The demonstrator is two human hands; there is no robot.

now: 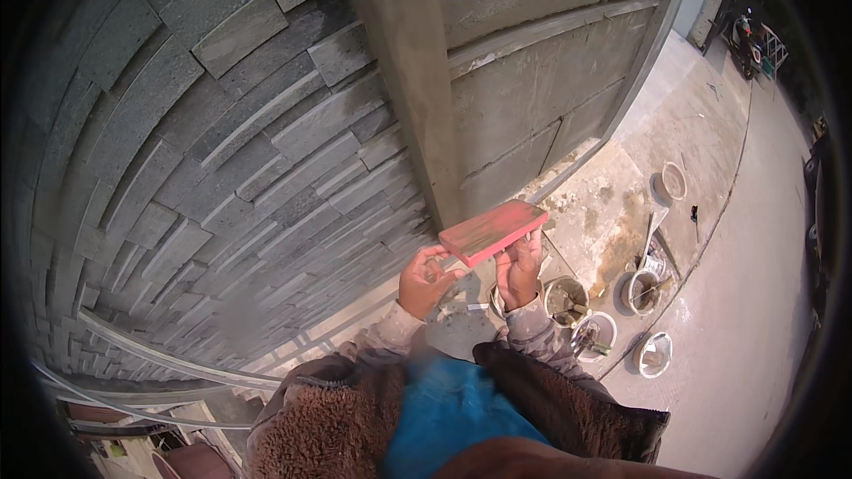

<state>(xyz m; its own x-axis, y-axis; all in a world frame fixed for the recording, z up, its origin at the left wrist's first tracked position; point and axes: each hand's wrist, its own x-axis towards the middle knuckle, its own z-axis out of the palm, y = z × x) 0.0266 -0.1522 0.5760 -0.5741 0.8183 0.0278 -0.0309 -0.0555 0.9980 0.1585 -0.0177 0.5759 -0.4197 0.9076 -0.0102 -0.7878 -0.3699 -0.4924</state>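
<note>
Flat and rectangular, a pinkish-red plastering float is held out in front of my chest. Grey-brown smears cover its upturned face. From below, my right hand grips it toward its right end; what the fingers wrap round underneath is mostly hidden. Close by the left end is my left hand, thumb and fingers apart, fingertips at the float's corner. Beyond the float stands a smooth grey cement pillar, with the bottom of the pillar behind it.
Grey stacked-stone cladding fills the left side, and a panelled cement wall continues right of the pillar. On the floor at right stand several buckets, including a white one and one farther off. A motorcycle is parked far right.
</note>
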